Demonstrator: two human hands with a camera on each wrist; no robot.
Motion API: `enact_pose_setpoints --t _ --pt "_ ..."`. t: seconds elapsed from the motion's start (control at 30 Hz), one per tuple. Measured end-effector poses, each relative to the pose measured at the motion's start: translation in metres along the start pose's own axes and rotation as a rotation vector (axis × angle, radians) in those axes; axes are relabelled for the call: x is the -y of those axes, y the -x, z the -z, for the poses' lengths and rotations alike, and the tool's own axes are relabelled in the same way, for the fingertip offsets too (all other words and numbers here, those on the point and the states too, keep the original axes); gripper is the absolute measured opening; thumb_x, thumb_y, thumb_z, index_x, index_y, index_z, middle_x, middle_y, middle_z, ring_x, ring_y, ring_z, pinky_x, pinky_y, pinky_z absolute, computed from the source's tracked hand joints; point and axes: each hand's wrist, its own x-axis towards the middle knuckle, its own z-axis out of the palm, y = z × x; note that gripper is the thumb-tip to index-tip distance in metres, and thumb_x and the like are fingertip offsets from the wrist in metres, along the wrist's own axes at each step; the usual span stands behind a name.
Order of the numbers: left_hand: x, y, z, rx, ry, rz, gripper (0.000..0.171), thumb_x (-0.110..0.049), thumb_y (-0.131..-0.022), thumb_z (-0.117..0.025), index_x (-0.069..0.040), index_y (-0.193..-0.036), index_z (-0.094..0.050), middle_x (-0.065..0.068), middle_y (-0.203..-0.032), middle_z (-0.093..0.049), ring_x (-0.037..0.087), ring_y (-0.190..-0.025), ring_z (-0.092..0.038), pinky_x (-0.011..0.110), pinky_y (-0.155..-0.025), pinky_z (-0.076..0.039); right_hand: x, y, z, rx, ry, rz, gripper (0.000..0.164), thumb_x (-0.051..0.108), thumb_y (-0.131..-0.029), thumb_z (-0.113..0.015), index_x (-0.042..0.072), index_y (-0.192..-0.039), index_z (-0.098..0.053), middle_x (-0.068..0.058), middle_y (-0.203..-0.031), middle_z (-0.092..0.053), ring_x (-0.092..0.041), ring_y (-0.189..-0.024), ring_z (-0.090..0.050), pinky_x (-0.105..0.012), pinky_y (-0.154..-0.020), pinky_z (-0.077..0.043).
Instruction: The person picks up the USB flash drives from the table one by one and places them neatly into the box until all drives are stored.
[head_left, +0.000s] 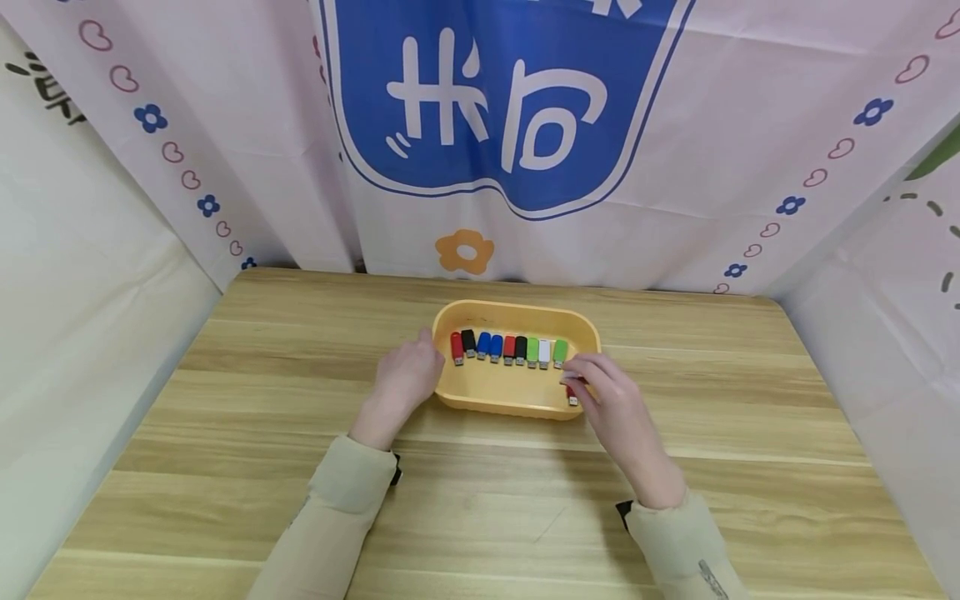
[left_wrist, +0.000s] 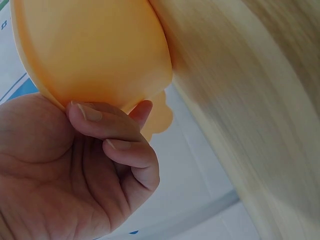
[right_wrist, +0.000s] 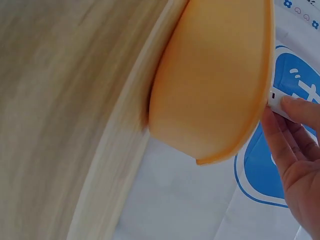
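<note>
A yellow plastic tray point(head_left: 495, 388) stands on the table, holding a row of several USB sticks in red, black, blue, green and white. My left hand point(head_left: 408, 373) grips the tray's left end, its fingers curled at the rim in the left wrist view. Over the right end, my right hand point(head_left: 617, 408) pinches a white USB stick point(right_wrist: 276, 101) between thumb and fingers. Just below those fingertips lies a red USB stick point(head_left: 573, 397), partly hidden by the hand. Nearest in the row are a green USB stick point(head_left: 560, 353) and another white USB stick point(head_left: 543, 353).
The wood-grain table point(head_left: 495, 517) extends around the tray on all sides. A printed cloth point(head_left: 300, 200) with a blue emblem hangs behind the table's back edge, and pale cloth walls stand at both sides.
</note>
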Motion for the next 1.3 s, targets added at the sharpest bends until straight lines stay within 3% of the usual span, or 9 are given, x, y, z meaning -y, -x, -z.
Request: enact_pose_setpoints --t 0.2,0.53,0.87,1.13,1.3 --pt "0.000 0.000 0.001 0.016 0.004 0.009 0.034 -0.024 -0.104 -0.046 0.002 -0.125 -0.050 0.011 -0.072 -0.057 0.023 -0.058 -0.055 0.031 -0.046 -0.041 -0.007 -0.005 -0.008 0.111 -0.003 -0.040 0.019 -0.001 -0.082 -0.077 0.004 -0.100 -0.073 -0.008 -0.100 -0.072 -0.016 -0.084 -0.068 -0.026 -0.071 -0.060" --pt "-0.001 -0.001 0.002 0.017 0.006 0.011 0.035 -0.024 -0.104 -0.048 0.003 -0.127 -0.049 0.010 -0.070 -0.055 0.022 -0.057 -0.054 0.028 -0.046 -0.039 -0.017 -0.013 -0.014 0.306 -0.001 -0.091 0.014 0.000 -0.083 -0.077 0.003 -0.096 -0.073 -0.008 -0.097 -0.073 -0.020 -0.087 -0.069 -0.034 -0.077 -0.060" --pt "-0.001 0.000 0.001 0.023 0.012 0.017 0.036 -0.024 -0.104 -0.047 0.002 -0.128 -0.049 0.010 -0.070 -0.056 0.022 -0.057 -0.054 0.029 -0.046 -0.039 -0.020 -0.023 -0.016 0.474 0.038 -0.152 0.008 0.002 -0.088 -0.073 0.002 -0.096 -0.073 -0.008 -0.094 -0.072 -0.017 -0.082 -0.063 -0.032 -0.073 -0.056" --pt "-0.001 -0.002 0.001 0.032 0.016 0.024 0.038 -0.025 -0.104 -0.047 0.002 -0.130 -0.047 0.009 -0.071 -0.056 0.022 -0.057 -0.055 0.029 -0.047 -0.039 -0.019 -0.033 -0.017 0.606 0.065 -0.230 0.010 0.001 -0.089 -0.071 0.002 -0.099 -0.073 -0.010 -0.098 -0.073 -0.018 -0.083 -0.063 -0.034 -0.077 -0.058" --pt "-0.001 -0.002 0.001 0.035 0.011 0.025 0.038 -0.025 -0.104 -0.046 0.002 -0.131 -0.047 0.009 -0.071 -0.056 0.022 -0.058 -0.055 0.029 -0.047 -0.039 -0.019 -0.038 -0.019 0.659 0.100 -0.227 0.010 0.000 -0.090 -0.070 0.003 -0.099 -0.073 -0.010 -0.099 -0.073 -0.018 -0.083 -0.061 -0.033 -0.077 -0.056"
